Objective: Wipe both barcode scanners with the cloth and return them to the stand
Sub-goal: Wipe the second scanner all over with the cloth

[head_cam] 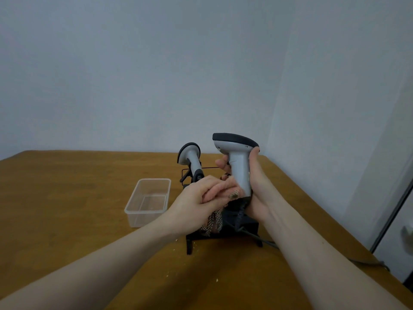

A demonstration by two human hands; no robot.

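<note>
My right hand [254, 189] grips the handle of a grey and black barcode scanner [238, 157], held upright above the black stand [223, 237]. My left hand [199, 198] holds a checked cloth [213, 222] bunched against the lower part of that handle; the cloth's end hangs down below my fingers. A second grey scanner [190, 156] sits upright in the stand behind my left hand, its lower part hidden. A dark cable [263, 240] runs from the held scanner off to the right.
A see-through plastic container [148, 201] stands on the brown table [67, 198] left of the stand. A few crumbs lie near the stand's front foot. The table's right edge runs close to a pale wall.
</note>
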